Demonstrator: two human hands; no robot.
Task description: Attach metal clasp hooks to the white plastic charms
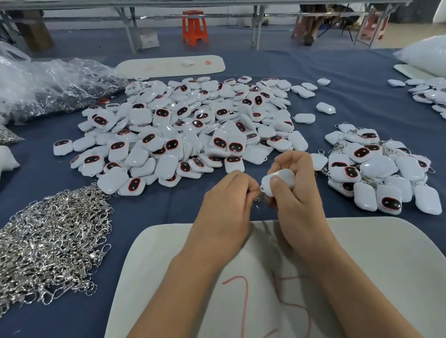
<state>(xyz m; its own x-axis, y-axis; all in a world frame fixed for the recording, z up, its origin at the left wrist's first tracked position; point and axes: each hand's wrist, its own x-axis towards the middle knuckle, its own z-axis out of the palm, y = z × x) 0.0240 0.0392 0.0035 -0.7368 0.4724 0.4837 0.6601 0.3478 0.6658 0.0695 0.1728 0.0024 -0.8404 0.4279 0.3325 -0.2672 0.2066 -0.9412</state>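
White plastic charm [279,182] sits above the near edge of the blue tabletop [344,79], its face turned away, in the grip of the right hand [297,201], whose thumb and fingers curl round it. The left hand [225,210] pinches a metal clasp hook [259,199] at the charm's loop; the hook is mostly hidden by fingertips, its shape hard to make out.

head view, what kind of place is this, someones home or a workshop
Most likely a small assembly workshop, not a home. A large pile of identical white charms and a heap of metal clasp hooks cover the blue work table, and long metal benches run behind.
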